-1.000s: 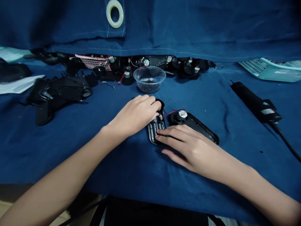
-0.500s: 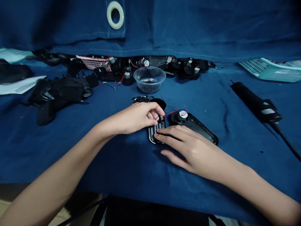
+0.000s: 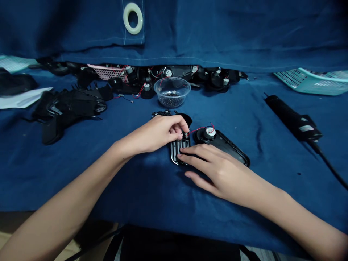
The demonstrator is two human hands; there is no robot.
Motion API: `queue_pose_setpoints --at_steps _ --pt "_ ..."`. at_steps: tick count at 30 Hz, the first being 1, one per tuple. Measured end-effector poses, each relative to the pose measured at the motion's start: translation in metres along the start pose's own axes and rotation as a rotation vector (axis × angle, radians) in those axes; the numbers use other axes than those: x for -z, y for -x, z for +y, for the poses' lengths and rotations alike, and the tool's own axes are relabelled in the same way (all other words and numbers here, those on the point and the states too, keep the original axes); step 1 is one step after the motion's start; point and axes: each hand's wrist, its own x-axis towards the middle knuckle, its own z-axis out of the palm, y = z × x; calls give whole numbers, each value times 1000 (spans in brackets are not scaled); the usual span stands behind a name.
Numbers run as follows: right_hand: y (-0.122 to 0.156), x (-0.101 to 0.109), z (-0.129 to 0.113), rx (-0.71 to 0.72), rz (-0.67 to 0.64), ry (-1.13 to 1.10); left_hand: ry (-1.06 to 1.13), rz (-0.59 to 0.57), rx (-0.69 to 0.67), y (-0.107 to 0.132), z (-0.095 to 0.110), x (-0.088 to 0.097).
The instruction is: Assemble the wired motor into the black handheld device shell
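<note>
A black plastic housing half (image 3: 175,152) with a ribbed inside lies on the blue cloth in front of me. My left hand (image 3: 165,131) is curled over its upper part, fingers closed together at a small part there; what they pinch is hidden. On the lower half of the housing rest the fingertips of my right hand (image 3: 217,168), its fingers stretched and apart. A red wire (image 3: 198,129) runs from beneath my left fingers to a round silver motor (image 3: 210,132) on a second, larger black shell (image 3: 231,147), partly behind my right hand.
A clear plastic bowl (image 3: 172,92) of tiny dark screws or similar pieces stands behind the housing. To the right lies a corded black power screwdriver (image 3: 292,117). Black parts (image 3: 72,108) are heaped at left. Pink (image 3: 108,72) and turquoise (image 3: 310,81) baskets sit along the hanging blue cloth.
Both hands stay almost where they were on the housing. The left fingers have shifted very slightly; the whole view has drifted a little.
</note>
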Motion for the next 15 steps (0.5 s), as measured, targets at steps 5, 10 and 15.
queue_pose_setpoints --at_steps 5,10,15 --pt "0 -1 1 8 1 3 -55 16 -20 0 1 0" --pt "1 -1 1 6 1 5 -102 14 -23 1 1 1" --pt "1 0 0 4 1 9 -105 2 -14 1 1 1"
